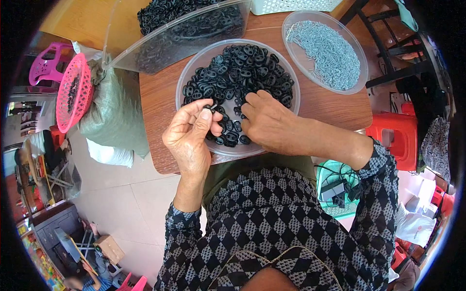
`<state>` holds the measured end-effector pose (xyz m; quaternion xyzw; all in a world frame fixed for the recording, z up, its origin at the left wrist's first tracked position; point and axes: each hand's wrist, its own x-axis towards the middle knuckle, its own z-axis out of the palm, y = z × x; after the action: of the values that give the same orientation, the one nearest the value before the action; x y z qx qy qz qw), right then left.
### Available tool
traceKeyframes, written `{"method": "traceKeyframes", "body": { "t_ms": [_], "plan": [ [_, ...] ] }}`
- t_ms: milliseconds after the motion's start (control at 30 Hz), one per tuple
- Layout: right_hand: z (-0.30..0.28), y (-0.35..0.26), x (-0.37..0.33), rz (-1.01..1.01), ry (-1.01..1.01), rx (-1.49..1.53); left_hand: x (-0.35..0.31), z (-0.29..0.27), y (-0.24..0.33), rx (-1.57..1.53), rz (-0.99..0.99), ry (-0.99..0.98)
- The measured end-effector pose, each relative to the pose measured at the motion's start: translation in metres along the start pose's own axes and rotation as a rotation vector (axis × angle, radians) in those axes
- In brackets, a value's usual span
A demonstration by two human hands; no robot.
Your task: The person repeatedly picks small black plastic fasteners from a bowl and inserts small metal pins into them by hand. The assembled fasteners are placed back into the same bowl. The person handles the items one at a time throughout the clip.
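A round clear tub (pixel 180 82) holds a heap of small black two-holed plastic pieces (pixel 228 72). Over its near left rim, my left hand (pixel 191 131) pinches one black plastic piece (pixel 208 107) between thumb and fingers; a small pale bit shows beside it. My right hand (pixel 272 121) reaches into the tub's near right side, its fingers curled down against the pieces. Whatever those fingertips hold is hidden behind the hand. Loose black pieces (pixel 232 135) lie on the tub's near floor, between and below my hands.
At the right of the brown table (pixel 335 109) sits a round tray (pixel 290 63) of grey-blue screw-like parts (pixel 330 53). A large clear bin (pixel 194 29) of black pieces stands behind the tub. Left are a pink basket (pixel 63 106) and a green sack (pixel 114 106); right, a red stool (pixel 398 136).
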<state>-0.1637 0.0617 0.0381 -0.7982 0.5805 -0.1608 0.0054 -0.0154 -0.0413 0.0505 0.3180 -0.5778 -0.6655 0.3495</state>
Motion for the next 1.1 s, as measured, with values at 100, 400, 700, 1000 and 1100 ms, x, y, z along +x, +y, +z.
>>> {"method": "traceKeyframes", "body": {
  "t_ms": [100, 400, 700, 1000, 1100],
  "plan": [
    [-0.002, 0.0, 0.002, 0.002, -0.007, 0.03, 0.0, 0.0, 0.0, -0.002, -0.013, 0.0],
    [-0.003, 0.007, -0.009, 0.276, 0.165, 0.43, 0.001, 0.005, -0.002, -0.027, -0.038, -0.014],
    [-0.017, 0.012, -0.003, 0.655, 0.337, 1.375, -0.005, 0.018, 0.01, -0.013, -0.05, -0.038],
    [-0.017, 0.013, 0.008, 0.793, 0.453, 1.726, -0.007, 0.026, 0.014, -0.05, -0.073, -0.034],
    [-0.015, 0.014, 0.009, 0.814, 0.457, 1.786, -0.006, 0.029, 0.016, -0.044, -0.058, -0.015]
  ]
}}
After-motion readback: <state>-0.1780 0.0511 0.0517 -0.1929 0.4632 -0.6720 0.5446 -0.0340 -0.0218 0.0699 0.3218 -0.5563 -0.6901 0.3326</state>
